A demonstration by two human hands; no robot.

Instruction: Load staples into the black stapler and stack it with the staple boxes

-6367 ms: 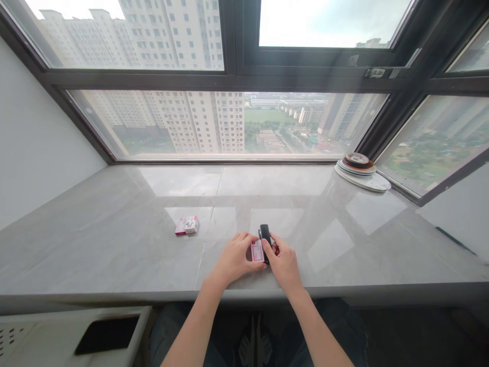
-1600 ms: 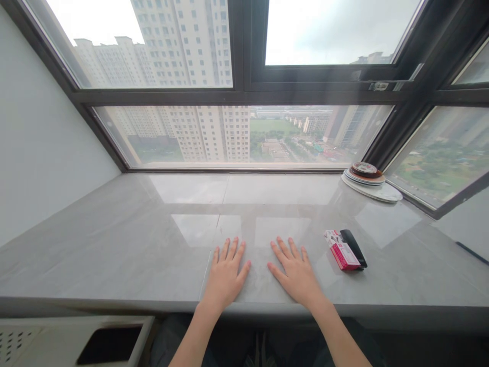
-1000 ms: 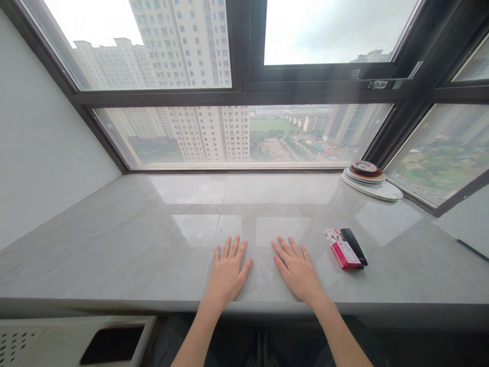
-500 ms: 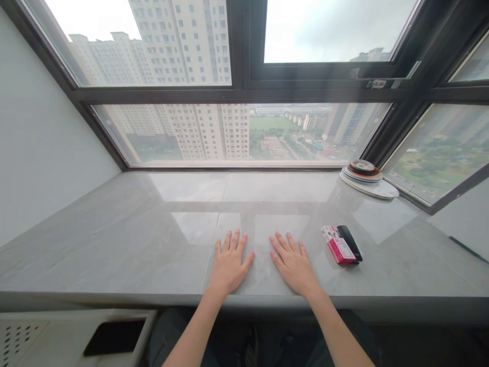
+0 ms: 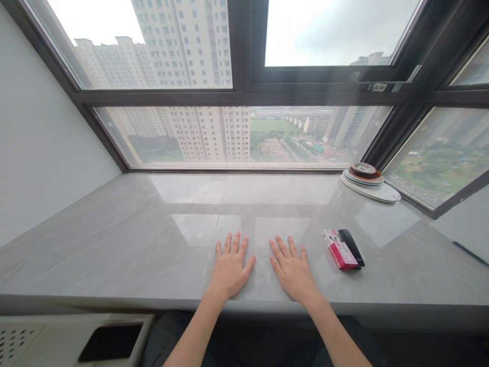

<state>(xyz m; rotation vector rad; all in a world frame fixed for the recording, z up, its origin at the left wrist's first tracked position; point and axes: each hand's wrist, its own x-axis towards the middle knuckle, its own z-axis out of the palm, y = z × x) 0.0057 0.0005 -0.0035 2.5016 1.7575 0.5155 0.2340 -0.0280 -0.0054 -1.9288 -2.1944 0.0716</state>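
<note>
My left hand (image 5: pixel 230 268) lies palm down on the grey stone sill (image 5: pixel 114 244), its fingers spread and holding nothing. Flat on the same surface, my right hand (image 5: pixel 292 270) also has its fingers apart and nothing in it. To the right of my right hand rests a pink and white box (image 5: pixel 341 251). A black object (image 5: pixel 351 246) lies against the right side of that box. Neither hand touches them.
A stack of plates and discs (image 5: pixel 364 178) sits in the back right corner by the dark window frame (image 5: pixel 237 98). A thin dark strip (image 5: pixel 470 253) lies at the far right. Below the sill's front edge, at the left, is a pale perforated unit (image 5: pixel 49 339).
The whole view has shifted slightly, with the scene a little lower in the picture. Both hands remain in the same place on the sill.
</note>
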